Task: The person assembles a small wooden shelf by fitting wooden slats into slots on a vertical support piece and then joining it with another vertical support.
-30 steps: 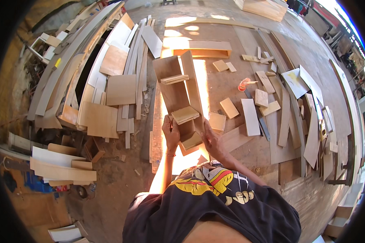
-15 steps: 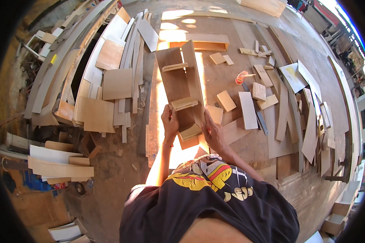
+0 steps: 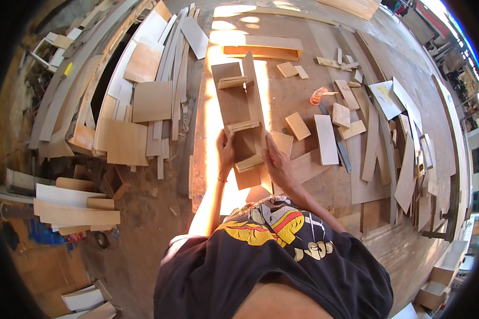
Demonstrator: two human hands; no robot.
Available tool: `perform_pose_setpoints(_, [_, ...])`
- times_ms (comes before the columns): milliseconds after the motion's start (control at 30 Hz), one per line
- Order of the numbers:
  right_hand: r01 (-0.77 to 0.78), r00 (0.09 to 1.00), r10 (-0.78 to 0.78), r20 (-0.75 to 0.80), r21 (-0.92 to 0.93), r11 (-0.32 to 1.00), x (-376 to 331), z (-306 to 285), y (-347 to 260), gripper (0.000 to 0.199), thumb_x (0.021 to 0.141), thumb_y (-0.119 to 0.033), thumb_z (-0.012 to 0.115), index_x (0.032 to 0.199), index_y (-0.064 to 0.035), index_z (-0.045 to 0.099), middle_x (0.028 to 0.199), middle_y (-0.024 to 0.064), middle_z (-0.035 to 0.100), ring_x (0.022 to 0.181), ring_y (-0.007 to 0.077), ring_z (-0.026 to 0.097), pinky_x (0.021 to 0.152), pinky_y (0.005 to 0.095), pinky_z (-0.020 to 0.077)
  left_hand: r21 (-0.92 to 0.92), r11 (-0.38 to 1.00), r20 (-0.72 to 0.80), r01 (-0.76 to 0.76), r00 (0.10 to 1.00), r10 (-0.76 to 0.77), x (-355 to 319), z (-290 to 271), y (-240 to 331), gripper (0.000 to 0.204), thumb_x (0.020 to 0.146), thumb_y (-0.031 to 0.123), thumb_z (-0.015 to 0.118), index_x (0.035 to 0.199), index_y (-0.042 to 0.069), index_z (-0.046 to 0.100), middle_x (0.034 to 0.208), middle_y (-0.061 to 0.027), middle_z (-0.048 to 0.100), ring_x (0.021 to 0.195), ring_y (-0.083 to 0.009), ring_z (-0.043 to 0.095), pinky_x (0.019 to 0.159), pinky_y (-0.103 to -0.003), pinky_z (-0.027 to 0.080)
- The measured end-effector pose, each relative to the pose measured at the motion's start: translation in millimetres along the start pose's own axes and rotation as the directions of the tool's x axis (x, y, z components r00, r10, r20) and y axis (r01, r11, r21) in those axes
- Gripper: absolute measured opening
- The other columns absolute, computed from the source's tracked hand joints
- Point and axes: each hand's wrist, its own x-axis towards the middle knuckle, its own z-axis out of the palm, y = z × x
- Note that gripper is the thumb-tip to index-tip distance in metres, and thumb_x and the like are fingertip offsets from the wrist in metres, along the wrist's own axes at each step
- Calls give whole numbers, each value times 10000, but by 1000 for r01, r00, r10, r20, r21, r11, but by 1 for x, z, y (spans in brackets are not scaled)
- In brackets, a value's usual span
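Note:
A small brown wooden shelf unit [image 3: 234,109] is held between my two hands above the workbench, its long axis pointing away from me. Two long boards meet along its length, and several short cross pieces sit between them. On its left edge, near the lower end, my left hand [image 3: 225,152] is closed, with the thumb on the edge. My right hand [image 3: 277,162] presses against the tall right board; some of its fingers are hidden behind the wood. Just right of the unit, a small square wood piece [image 3: 283,142] lies on the bench, partly covered by my right hand.
Beyond the unit lies an open rectangular wooden frame [image 3: 271,49]. To the right are wood blocks [image 3: 298,126], a white board [image 3: 325,139], a metal ruler [image 3: 344,157] and an orange-red container [image 3: 318,95] with a stick. Stacked boards [image 3: 153,101] fill the left.
The shelf unit has turned slightly and its near-left edge has shifted a little right. Both hands have moved slightly away from me with it, keeping their hold.

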Motion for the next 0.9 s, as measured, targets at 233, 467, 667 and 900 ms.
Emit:
perform_pose_setpoints(233, [-361, 880, 403, 251, -196, 912, 36, 18, 25, 482, 910, -200, 440, 1351, -53, 315, 663, 242, 552, 547, 361, 547, 512, 437, 399, 592, 803, 11, -75, 996, 85, 37, -24, -36, 328, 891, 318, 483, 1050, 45, 574, 979, -130, 585, 919, -228, 524, 840, -343, 402])
perform_pose_setpoints(467, [-419, 847, 471, 247, -235, 877, 47, 38, 56, 479, 920, -223, 401, 1345, -19, 312, 838, 261, 585, 699, 368, 585, 609, 426, 436, 631, 772, 73, -79, 996, 43, 66, -38, -71, 226, 852, 254, 535, 897, 38, 582, 869, -136, 572, 810, -257, 539, 722, -362, 439])
perform_pose_setpoints(667, [-410, 872, 431, 233, -134, 902, 31, 50, 75, 466, 928, -214, 381, 1321, 29, 327, 1089, 272, 549, 954, 378, 562, 778, 420, 437, 800, 560, 169, -214, 977, 131, 80, -62, -109, 355, 852, 102, 549, 1177, 0, 450, 1069, -153, 542, 998, -234, 519, 849, -316, 454])
perform_pose_setpoints(900, [-286, 916, 331, 226, -210, 935, 40, 50, 54, 440, 894, -116, 447, 1292, 49, 359, 808, 269, 577, 621, 362, 577, 557, 420, 432, 262, 952, 90, -161, 986, 141, 71, -47, -59, 388, 877, 108, 464, 1248, 1, 420, 1202, -129, 498, 1105, -206, 474, 964, -301, 349])
